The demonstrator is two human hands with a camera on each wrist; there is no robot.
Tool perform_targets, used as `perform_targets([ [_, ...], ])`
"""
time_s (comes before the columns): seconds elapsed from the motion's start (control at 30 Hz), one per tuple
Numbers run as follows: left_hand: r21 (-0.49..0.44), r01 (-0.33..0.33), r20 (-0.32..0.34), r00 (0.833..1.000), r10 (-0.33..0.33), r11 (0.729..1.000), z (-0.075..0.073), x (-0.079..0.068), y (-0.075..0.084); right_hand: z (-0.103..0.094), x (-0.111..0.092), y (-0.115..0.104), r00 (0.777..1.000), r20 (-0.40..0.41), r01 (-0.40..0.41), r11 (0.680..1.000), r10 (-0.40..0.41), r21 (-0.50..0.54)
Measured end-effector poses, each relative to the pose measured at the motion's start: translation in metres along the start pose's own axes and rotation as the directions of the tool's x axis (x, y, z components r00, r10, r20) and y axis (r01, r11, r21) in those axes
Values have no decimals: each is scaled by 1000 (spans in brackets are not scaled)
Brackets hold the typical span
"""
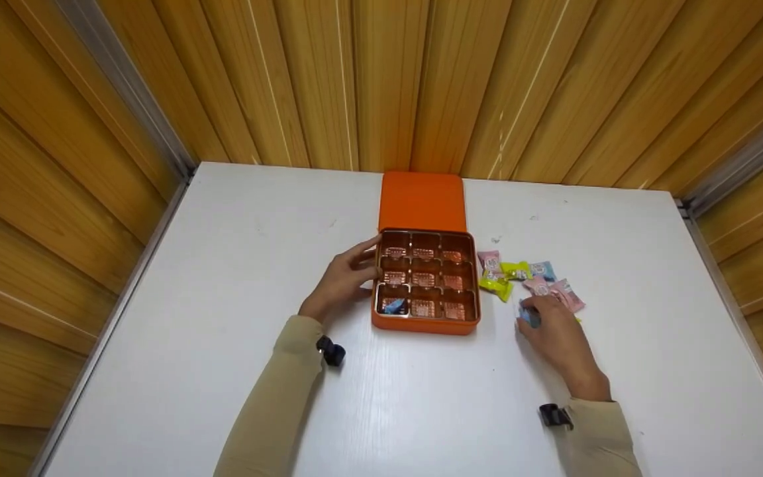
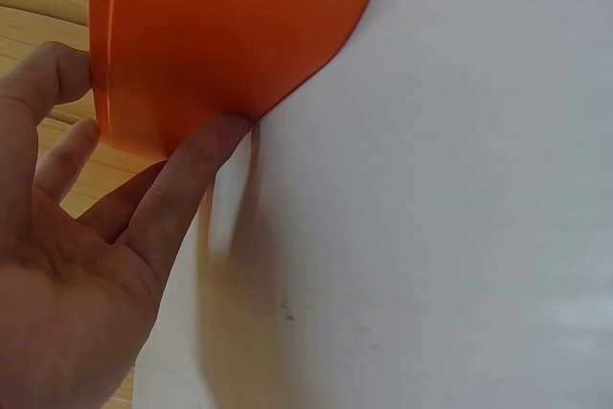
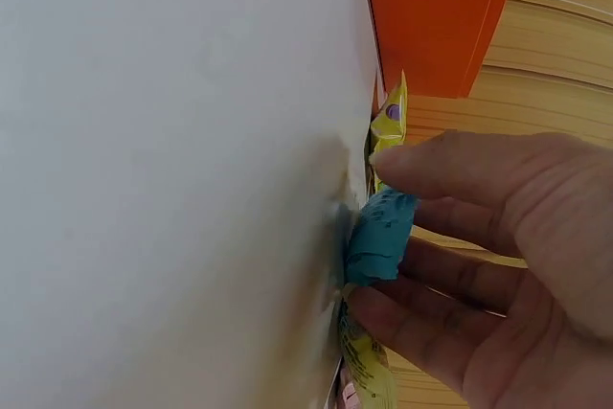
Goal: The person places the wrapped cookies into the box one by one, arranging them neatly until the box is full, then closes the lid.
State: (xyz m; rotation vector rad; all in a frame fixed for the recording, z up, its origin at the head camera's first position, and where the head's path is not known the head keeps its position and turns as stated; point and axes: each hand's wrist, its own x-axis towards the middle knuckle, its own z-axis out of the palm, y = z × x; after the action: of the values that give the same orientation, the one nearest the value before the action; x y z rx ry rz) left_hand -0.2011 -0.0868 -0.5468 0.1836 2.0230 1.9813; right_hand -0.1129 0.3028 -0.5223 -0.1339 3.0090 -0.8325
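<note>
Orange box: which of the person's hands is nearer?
Left: the left hand touches the left side of the orange box; the right hand is off to its right, holding a blue packet.

Worktop [image 1: 176, 298]: white, faintly grained, softly shiny
Back wall [image 1: 408, 79]: yellow-brown, wood-look, grooved upright, pale-streaked
Left wall [image 1: 44, 199]: same wood look
Right wall [image 1: 762, 278]: likewise
Corner posts [image 1: 128, 83]: grey, metallic-looking

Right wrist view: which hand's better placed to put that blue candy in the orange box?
Right, I'd say: the right hand has the blue candy between its fingers; the left hand touches the left side of the orange box, away from that candy.
</note>
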Motion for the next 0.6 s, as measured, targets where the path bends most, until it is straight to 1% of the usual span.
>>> perform_targets([
  [0.1, -9, -6, 3, 1000, 6, 1000, 0, 0, 0, 0, -1, 0, 1000, -24, -14, 1000, 14, 13],
  [0.33, -3, 5, 5, 1000, -5, 1000, 1, -2, 2, 4, -2, 2, 992, -123, 42, 996, -33, 75],
  [0.5, -6, 1, -2, 1000, -1, 1000, 1, -2, 2, 8, -2, 4, 987, -156, 68, 991, -49, 119],
  [0.6, -4, 4, -5, 1000, -4, 1000, 1, -1, 2, 8, -2, 5, 985, -167, 64, 989, -41, 137],
])
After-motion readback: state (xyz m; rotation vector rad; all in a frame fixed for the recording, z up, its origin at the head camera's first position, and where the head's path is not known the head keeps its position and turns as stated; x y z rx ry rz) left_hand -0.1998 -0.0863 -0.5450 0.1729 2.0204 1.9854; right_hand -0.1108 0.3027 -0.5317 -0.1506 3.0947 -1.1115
